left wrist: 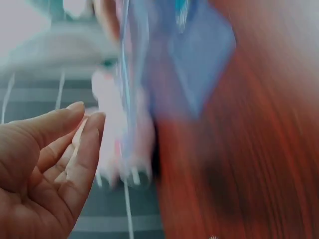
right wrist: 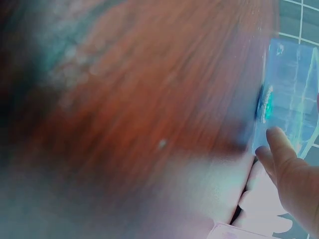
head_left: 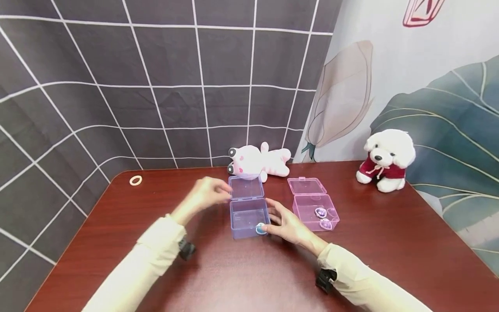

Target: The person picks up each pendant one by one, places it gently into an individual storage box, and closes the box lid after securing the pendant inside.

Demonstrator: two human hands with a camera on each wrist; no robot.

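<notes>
A clear blue plastic box stands on the table with its hinged lid tipped back. Inside, at the front right corner, lies a blue gem piece with a beaded rim; it shows green-blue through the wall in the right wrist view. My right hand holds the box at its right side, thumb at the front corner and fingers along the side wall. Just left of the lid is my left hand, slightly blurred. Its thumb and fingertips come near each other in the left wrist view, with nothing visible between them.
To the right sits a pink box, lid back, with two purple gem pieces in it. Behind the blue box lies a pink-and-white plush toy. A plush dog sits far right, and a cream ring lies far left.
</notes>
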